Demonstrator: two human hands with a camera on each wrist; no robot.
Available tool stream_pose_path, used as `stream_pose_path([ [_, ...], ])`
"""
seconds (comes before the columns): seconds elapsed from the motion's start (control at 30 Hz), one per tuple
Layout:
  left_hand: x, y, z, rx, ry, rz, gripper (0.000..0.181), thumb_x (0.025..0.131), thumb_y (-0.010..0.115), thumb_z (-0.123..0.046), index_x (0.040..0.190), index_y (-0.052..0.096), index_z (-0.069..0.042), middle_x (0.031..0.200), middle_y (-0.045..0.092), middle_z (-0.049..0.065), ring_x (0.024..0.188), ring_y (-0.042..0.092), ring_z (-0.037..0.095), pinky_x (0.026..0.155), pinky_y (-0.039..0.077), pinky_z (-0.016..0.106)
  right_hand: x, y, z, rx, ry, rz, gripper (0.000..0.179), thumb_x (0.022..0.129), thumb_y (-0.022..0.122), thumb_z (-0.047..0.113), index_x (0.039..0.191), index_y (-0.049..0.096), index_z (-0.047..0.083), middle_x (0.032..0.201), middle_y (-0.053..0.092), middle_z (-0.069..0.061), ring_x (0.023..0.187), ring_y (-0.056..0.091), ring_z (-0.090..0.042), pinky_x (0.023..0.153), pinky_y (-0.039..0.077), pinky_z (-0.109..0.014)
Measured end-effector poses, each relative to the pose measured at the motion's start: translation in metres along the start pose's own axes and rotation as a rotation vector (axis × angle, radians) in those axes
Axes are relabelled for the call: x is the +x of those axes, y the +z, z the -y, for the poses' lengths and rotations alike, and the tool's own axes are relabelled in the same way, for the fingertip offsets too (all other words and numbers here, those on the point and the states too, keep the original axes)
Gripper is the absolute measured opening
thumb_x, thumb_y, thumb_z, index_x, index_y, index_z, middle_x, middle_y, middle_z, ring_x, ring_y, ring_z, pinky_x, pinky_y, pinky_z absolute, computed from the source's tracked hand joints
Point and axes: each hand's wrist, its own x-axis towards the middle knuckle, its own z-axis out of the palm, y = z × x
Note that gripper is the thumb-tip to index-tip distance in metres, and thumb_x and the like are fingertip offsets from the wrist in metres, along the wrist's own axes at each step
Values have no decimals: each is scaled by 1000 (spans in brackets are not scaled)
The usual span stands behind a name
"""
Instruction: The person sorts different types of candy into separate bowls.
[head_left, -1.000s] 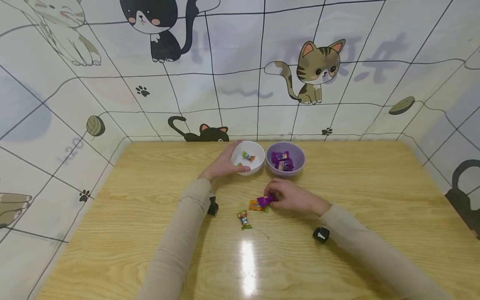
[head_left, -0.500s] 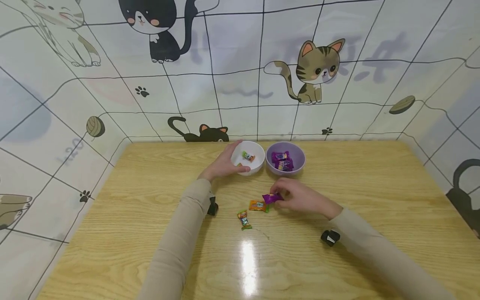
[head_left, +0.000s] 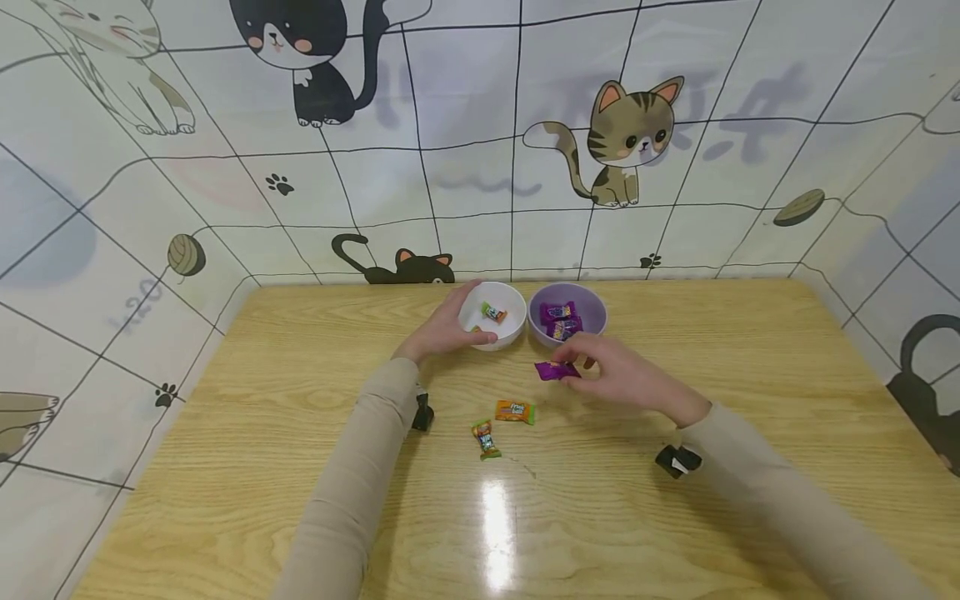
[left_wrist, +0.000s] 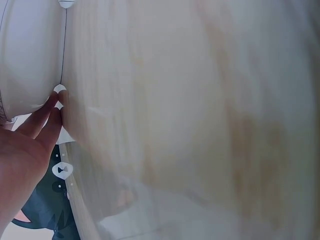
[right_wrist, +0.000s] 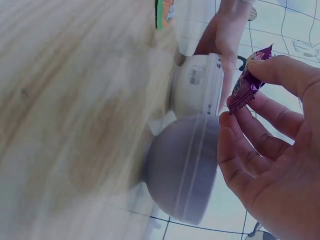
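Note:
My right hand (head_left: pixel 618 375) pinches a purple-wrapped candy (head_left: pixel 555 371) between thumb and fingers, just in front of the purple bowl (head_left: pixel 595 302). In the right wrist view the candy (right_wrist: pixel 247 82) is held off the table. Around the left side of the white bowl (head_left: pixel 512 335) my left hand (head_left: pixel 441 327) grips, thumb at the near rim and fingers behind. A green-and-orange candy (head_left: pixel 494 312) lies inside the white bowl, with another partly hidden by the thumb. Several purple candies (head_left: pixel 558 312) lie in the purple bowl.
An orange candy (head_left: pixel 514 412) and a green-and-orange candy (head_left: pixel 486 439) lie on the wooden table (head_left: pixel 285 450) between the arms. Behind the two side-by-side bowls rises a cat-patterned backdrop (head_left: pixel 472 200). Each wrist carries a small black device.
My right hand has lifted the purple candy from beside the orange candy and carried it up and rightward toward the purple bowl. The left hand has stayed on the white bowl.

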Motion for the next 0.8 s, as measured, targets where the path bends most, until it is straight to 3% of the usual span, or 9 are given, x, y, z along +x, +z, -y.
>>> stream_pose_path([
  [0.47,0,-1,-1,-2,-4,7,100,77,83,-23,154,20,-8,146,32,17,124,40,29,105,32,45,11,-30,-9,-45,-10,-57,23,83,72,1,104,65,-2,99,66,-10,85,61,-22,73,52,-41],
  [0.8,1,0,2,-8,1,-1,100,77,83,-24,153,20,-8,149,30,17,128,37,30,106,30,47,22,-46,-10,-27,62,-46,25,86,70,3,109,64,-4,100,65,-11,85,61,-25,75,51,-39],
])
